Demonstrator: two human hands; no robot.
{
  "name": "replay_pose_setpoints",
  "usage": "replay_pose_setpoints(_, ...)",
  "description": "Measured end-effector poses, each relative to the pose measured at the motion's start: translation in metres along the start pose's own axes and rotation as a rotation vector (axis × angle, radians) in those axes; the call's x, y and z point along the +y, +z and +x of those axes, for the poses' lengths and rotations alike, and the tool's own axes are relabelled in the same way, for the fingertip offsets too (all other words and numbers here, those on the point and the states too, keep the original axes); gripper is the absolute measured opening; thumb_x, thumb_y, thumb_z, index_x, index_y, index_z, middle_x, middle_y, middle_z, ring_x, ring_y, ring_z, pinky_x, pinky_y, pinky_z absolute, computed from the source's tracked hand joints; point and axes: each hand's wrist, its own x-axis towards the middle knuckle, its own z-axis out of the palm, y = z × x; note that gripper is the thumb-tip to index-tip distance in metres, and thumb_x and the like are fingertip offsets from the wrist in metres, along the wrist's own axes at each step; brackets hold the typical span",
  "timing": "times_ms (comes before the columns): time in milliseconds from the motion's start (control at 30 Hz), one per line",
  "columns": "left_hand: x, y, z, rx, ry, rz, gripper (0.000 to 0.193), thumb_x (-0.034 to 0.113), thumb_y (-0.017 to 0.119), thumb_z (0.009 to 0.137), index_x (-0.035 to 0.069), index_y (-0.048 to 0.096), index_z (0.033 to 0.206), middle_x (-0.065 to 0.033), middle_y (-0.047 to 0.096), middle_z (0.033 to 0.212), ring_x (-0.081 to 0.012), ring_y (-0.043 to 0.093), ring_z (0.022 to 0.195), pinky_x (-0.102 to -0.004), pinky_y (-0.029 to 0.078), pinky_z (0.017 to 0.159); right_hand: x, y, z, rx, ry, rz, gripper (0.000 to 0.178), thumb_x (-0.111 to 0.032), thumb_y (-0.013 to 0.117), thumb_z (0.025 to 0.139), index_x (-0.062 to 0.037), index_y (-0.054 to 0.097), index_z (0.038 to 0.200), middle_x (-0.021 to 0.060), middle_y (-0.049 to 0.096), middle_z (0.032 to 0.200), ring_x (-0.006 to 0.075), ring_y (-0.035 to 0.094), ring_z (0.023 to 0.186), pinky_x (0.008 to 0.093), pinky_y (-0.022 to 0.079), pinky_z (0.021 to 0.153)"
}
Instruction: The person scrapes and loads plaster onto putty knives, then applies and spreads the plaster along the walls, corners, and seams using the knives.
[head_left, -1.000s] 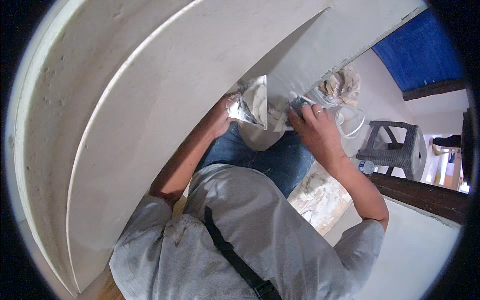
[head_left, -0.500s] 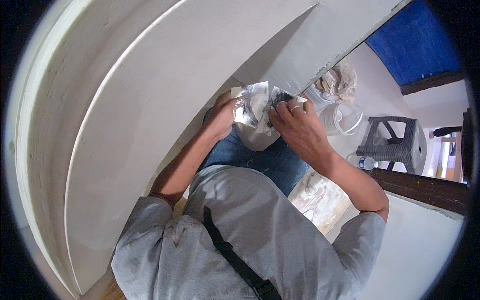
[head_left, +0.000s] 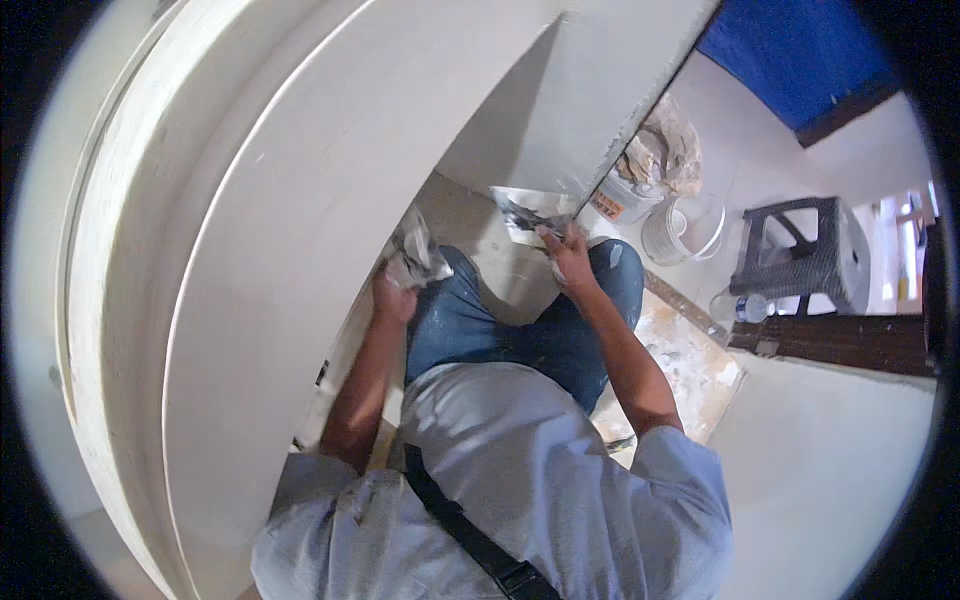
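My left hand (head_left: 393,298) grips a putty-smeared metal trowel (head_left: 418,250) close to the curved white wall (head_left: 300,200). My right hand (head_left: 566,255) holds a second flat metal trowel (head_left: 528,210) with grey putty on it, up by the bottom edge of the white wall panel (head_left: 590,90). The two tools are apart, with my blue-jeaned knees between and below them.
A white bucket (head_left: 683,232) and a lidded tub (head_left: 622,200) with a crumpled bag stand to the right. A dark plastic stool (head_left: 800,255) sits beyond them, next to a plastic bottle (head_left: 740,308). A plaster-stained board (head_left: 680,370) lies on the floor.
My hands were together, with the two trowels touching. They have since separated, the left trowel going left and down, the right one to the right near the wall panel's edge.
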Motion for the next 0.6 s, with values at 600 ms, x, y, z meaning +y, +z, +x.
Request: replay_pose_setpoints(600,-0.031,0.039,-0.039,0.076,-0.59,-0.704,0.033,0.016,0.042,0.093,0.004,0.049,0.124,-0.0098,0.06,0.113,-0.0222,0.063,0.093,-0.0329,0.057,0.07,-0.065,0.196,0.116,-0.71,0.464,1.745,0.025,-0.011,0.048,0.09,0.0046,0.049,0.11,0.0183,0.058,0.1,0.0273,0.06,0.088,0.0327,0.058,0.064)
